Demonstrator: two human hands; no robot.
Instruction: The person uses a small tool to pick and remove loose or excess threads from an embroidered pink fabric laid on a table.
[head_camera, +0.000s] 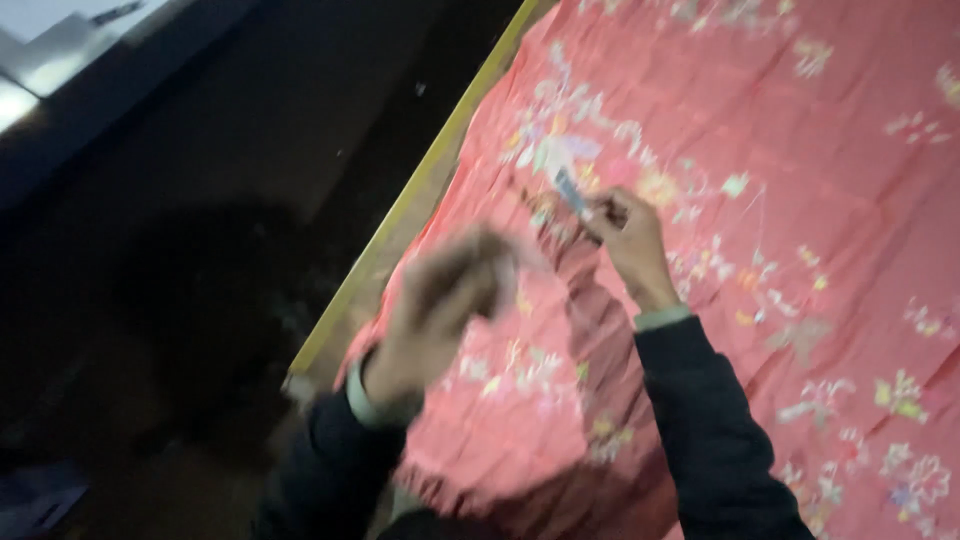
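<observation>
Left hand (445, 300), blurred, grip impossible to tell, raised over pink flowered cloth (800, 250) near its yellow-edged frame (420, 200). Right hand (630, 240), further in over cloth, pinching small pale tool (570, 190), tip against cloth.

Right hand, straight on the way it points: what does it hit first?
Probably the pink embroidered cloth. The right hand points up-left, pinching a small pale object just over a flower motif. Height above the cloth is unclear.
</observation>
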